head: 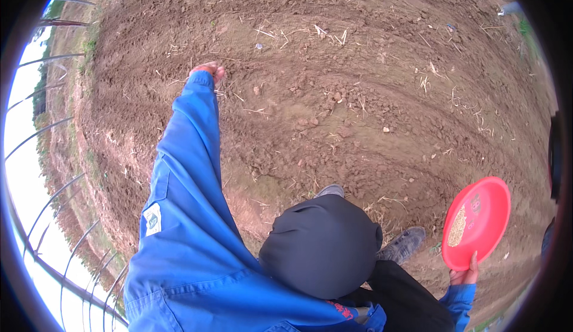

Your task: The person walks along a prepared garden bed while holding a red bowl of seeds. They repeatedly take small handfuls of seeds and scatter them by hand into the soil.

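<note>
My left hand [208, 70] reaches out over bare soil at the upper left, its blue sleeve running up from the bottom. The fingers look curled, and whether anything lies inside them cannot be seen. At the lower right my right hand [465, 274] grips the rim of a red plastic basin [485, 233], thumb on the inside and fingers behind. The basin is tilted. Small pale tan grains [457, 228] lie against its left side, beside a printed pattern.
Tilled brown soil [313, 121] with clods and dry straw [320, 31] surrounds me. My dark-trousered knee [322, 247] and two shoes [405, 242] are below. Curved hoop poles [53, 193] stand along the left edge. A dark object [555, 157], partly cut off, shows at the right rim.
</note>
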